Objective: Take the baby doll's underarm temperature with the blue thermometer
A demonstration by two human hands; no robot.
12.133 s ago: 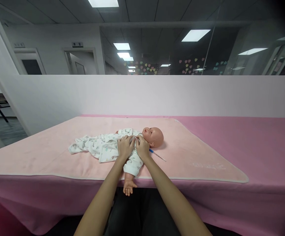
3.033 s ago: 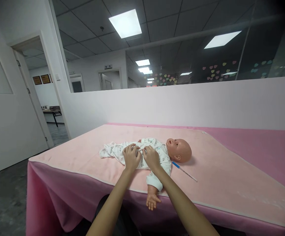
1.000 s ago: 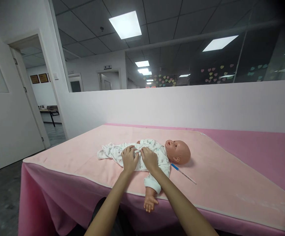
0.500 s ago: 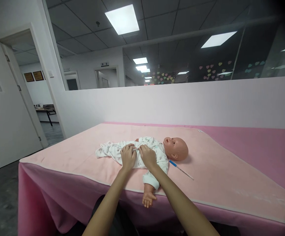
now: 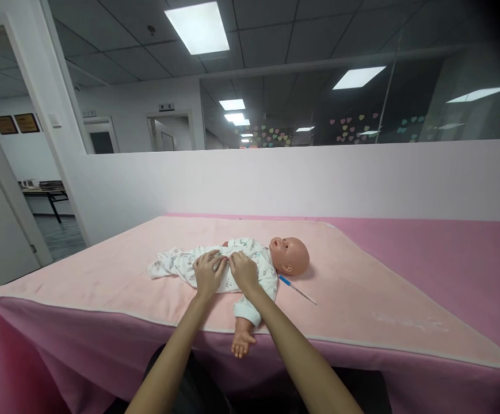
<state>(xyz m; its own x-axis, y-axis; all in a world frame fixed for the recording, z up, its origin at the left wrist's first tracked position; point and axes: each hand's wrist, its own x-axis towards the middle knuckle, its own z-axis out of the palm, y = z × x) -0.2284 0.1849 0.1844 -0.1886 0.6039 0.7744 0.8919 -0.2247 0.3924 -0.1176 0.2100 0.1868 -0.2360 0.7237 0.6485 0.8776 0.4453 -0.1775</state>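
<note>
Doll (image 5: pixel 253 248): lay face-up, bald
Suit (image 5: pixel 268 279): was white, small-patterned
Left hand (image 5: pixel 207 275), right hand (image 5: pixel 244 271): touched doll's front; grip unclear

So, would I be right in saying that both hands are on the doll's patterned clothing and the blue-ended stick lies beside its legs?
Not quite: the head view shows the blue-ended stick near the doll's head, not its legs. The left hand and right hand are indeed on the patterned clothing.

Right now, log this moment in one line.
left hand: on outfit front | right hand: on outfit front | doll: lying on pink mat | blue-ended stick: beside doll, untouched
</note>
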